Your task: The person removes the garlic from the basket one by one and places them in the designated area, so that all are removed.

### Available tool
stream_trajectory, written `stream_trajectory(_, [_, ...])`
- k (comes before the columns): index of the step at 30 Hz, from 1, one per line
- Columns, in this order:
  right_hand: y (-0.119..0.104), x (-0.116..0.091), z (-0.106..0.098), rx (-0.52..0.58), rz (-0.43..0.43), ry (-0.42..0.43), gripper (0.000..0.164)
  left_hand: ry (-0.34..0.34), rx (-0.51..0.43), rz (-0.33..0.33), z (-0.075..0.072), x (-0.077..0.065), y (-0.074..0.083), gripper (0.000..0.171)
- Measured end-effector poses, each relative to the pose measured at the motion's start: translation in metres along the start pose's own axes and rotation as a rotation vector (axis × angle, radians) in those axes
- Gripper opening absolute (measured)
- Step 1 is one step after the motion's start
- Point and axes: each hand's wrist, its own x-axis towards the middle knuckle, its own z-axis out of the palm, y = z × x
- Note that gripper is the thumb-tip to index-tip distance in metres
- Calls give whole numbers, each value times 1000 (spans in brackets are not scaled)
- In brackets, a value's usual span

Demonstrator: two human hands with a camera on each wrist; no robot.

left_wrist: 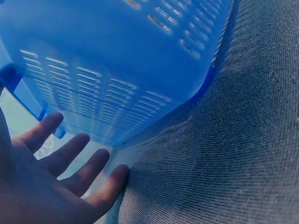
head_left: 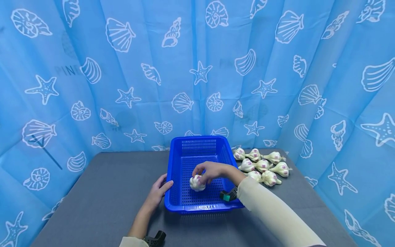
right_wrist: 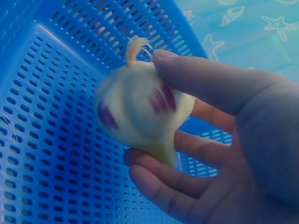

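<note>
A white garlic bulb with purple patches [head_left: 196, 183] is held above the floor of a blue plastic basket [head_left: 205, 207]. My right hand [head_left: 210, 171] pinches it between thumb and fingers. In the right wrist view, the garlic bulb [right_wrist: 140, 100] has its roots upward and its stem downward, with the perforated floor behind it. At the basket's left side, my left hand [head_left: 159, 190] rests with the thumb at the rim. The left wrist view shows the fingers [left_wrist: 70, 151] of that hand spread and fairly straight beside the basket's outer wall [left_wrist: 107, 60].
Several more garlic bulbs [head_left: 262, 165] lie grouped on the grey cloth-covered table [head_left: 123, 185], right of the basket. A blue curtain [head_left: 197, 85] with white shells and starfish hangs behind the table and along both sides. Each wrist wears a black device [head_left: 228, 195].
</note>
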Motion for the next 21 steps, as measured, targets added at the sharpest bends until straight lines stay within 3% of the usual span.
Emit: stream_trajectory(21, [4,-44,-31,64,-175,255,36,-11,-9,4,0,1,-1,52])
